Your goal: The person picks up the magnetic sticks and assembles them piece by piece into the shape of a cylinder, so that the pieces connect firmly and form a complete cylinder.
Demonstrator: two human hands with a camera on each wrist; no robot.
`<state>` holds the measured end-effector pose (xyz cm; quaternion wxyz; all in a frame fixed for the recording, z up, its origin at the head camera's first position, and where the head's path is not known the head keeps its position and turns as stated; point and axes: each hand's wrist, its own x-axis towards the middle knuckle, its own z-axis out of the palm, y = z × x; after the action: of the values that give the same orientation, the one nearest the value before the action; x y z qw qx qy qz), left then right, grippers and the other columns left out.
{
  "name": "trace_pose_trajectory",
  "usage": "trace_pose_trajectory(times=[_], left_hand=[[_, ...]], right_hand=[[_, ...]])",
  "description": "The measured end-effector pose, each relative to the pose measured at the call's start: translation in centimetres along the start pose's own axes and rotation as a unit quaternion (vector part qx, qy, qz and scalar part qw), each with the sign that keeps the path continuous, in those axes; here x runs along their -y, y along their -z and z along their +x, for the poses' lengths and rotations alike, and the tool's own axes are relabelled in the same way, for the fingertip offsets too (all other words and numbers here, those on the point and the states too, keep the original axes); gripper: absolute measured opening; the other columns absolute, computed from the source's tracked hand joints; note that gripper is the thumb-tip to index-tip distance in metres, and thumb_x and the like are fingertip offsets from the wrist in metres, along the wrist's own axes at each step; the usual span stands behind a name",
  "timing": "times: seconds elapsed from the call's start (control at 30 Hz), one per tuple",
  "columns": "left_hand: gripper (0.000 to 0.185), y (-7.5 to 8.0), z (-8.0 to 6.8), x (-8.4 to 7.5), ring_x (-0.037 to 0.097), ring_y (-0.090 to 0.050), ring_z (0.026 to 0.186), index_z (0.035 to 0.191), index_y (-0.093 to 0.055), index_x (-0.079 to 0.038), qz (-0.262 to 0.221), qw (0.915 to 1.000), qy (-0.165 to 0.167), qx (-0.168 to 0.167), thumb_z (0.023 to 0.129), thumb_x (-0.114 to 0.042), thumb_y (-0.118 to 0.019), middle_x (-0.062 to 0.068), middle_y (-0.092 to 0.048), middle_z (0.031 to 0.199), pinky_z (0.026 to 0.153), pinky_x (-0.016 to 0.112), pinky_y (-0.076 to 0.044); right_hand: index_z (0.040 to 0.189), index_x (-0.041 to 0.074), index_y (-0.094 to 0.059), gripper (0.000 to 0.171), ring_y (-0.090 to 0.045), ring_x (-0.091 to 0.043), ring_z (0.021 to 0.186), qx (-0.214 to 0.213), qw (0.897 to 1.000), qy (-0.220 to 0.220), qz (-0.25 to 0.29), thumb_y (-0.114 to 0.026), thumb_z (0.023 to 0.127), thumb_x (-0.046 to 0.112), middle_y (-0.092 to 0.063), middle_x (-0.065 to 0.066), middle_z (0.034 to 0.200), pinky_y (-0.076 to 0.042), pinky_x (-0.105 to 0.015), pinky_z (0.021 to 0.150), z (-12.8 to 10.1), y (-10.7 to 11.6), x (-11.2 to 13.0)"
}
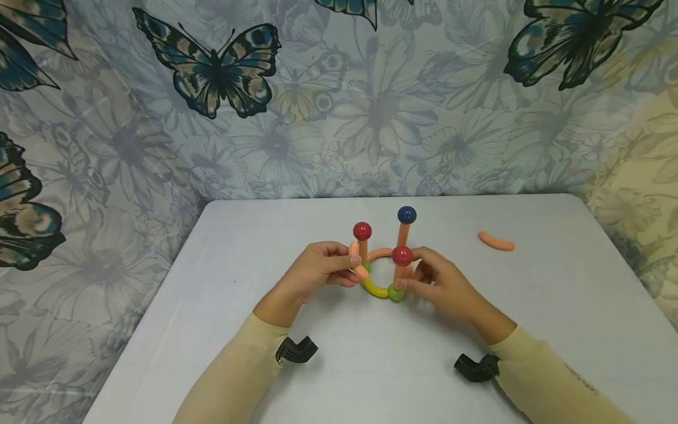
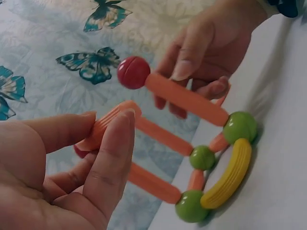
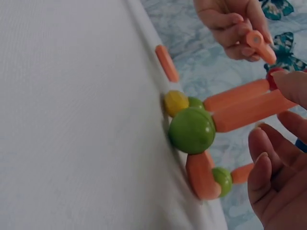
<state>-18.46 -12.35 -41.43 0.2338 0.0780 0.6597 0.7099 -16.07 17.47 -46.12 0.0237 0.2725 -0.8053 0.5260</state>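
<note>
My left hand [image 1: 325, 264] pinches a curved orange stick [image 2: 112, 122] between thumb and fingers, raised beside a ring-shaped build. Yellow [image 1: 375, 289] and orange curved sticks join green balls [image 3: 192, 130] to form its base on the table. Straight orange sticks stand up from the green balls. Two carry red balls [image 1: 362, 230] and one a blue ball [image 1: 406, 214]. On the build's near right side, my right hand [image 1: 442, 287] holds an upright orange stick [image 2: 189, 100] under its red ball [image 2: 134, 72], thumb on one side and index finger on the other. Its other fingers curl loosely.
Another curved orange stick [image 1: 496, 241] lies alone at the back right of the white table [image 1: 228, 282]. A butterfly-patterned cloth [image 1: 339, 118] hangs behind the table's far edge. Black wrist cameras [image 1: 296, 350] sit on both sleeves.
</note>
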Motion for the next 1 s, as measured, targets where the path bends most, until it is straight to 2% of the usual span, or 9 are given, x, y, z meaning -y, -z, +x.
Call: trace_pose_trajectory(times=[0.1, 0.23, 0.37, 0.5, 0.7, 1.0], left_hand=[[0.024, -0.4, 0.3, 0.3, 0.022, -0.078, 0.08, 0.115, -0.072, 0.009, -0.017, 0.9998, 0.0, 0.008, 0.103, -0.011, -0.076, 0.019, -0.079, 0.098, 0.078, 0.038, -0.064], [0.029, -1.0, 0.8, 0.7, 0.024, -0.079, 0.084, 0.115, -0.071, 0.01, -0.024, 0.999, 0.003, 0.037, 0.106, -0.017, -0.075, 0.019, -0.08, 0.102, 0.082, 0.039, -0.064], [0.025, -1.6, 1.2, 1.1, 0.024, -0.079, 0.086, 0.113, -0.072, 0.005, -0.04, 0.9977, 0.002, 0.055, 0.107, -0.019, -0.072, 0.017, -0.08, 0.105, 0.083, 0.039, -0.064], [0.017, -2.0, 1.4, 1.4, 0.022, -0.079, 0.084, 0.111, -0.071, 0.001, -0.068, 0.9966, -0.001, 0.046, 0.108, -0.016, -0.07, 0.016, -0.08, 0.107, 0.08, 0.036, -0.064], [0.016, -2.4, 1.3, 1.4, 0.021, -0.078, 0.081, 0.107, -0.07, 0.001, -0.094, 0.9951, -0.005, 0.029, 0.108, -0.015, -0.069, 0.016, -0.08, 0.11, 0.08, 0.036, -0.064], [0.02, -2.6, 1.0, 1.6, 0.018, -0.077, 0.078, 0.11, -0.072, 0.002, -0.108, 0.9933, -0.017, 0.038, 0.11, -0.017, -0.066, 0.012, -0.08, 0.108, 0.076, 0.033, -0.064]], right_hand=[[0.129, 0.011, -0.068, 0.042, -0.059, -0.021, 0.072, -0.008, 1.0, 0.016, 0.009, -0.087, 0.093, 0.001, -0.063, -0.007, 0.092, -0.05, -0.03, 0.06, 0.2, 0.1, 0.4], [0.128, 0.009, -0.068, 0.04, -0.059, -0.021, 0.073, -0.013, 0.999, 0.029, 0.014, -0.084, 0.094, -0.003, -0.064, -0.005, 0.094, -0.051, -0.029, 0.061, 0.3, 0.2, 0.6], [0.126, 0.008, -0.068, 0.037, -0.06, -0.02, 0.074, -0.018, 0.999, 0.032, 0.016, -0.082, 0.095, -0.006, -0.065, -0.003, 0.095, -0.052, -0.027, 0.063, 0.3, 0.0, 0.5], [0.125, 0.004, -0.069, 0.033, -0.059, -0.021, 0.076, -0.021, 0.999, 0.04, 0.022, -0.079, 0.096, -0.009, -0.067, -0.001, 0.096, -0.051, -0.026, 0.065, 0.3, -0.1, 0.6], [0.125, 0.003, -0.069, 0.031, -0.062, -0.021, 0.078, -0.025, 0.999, 0.038, 0.023, -0.077, 0.097, -0.009, -0.069, -0.003, 0.1, -0.053, -0.025, 0.068, 0.3, -0.3, 0.6], [0.126, 0.004, -0.07, 0.03, -0.063, -0.022, 0.08, -0.018, 0.999, 0.036, 0.032, -0.072, 0.1, -0.009, -0.071, -0.009, 0.104, -0.055, -0.027, 0.071, 0.4, -0.5, 0.3]])
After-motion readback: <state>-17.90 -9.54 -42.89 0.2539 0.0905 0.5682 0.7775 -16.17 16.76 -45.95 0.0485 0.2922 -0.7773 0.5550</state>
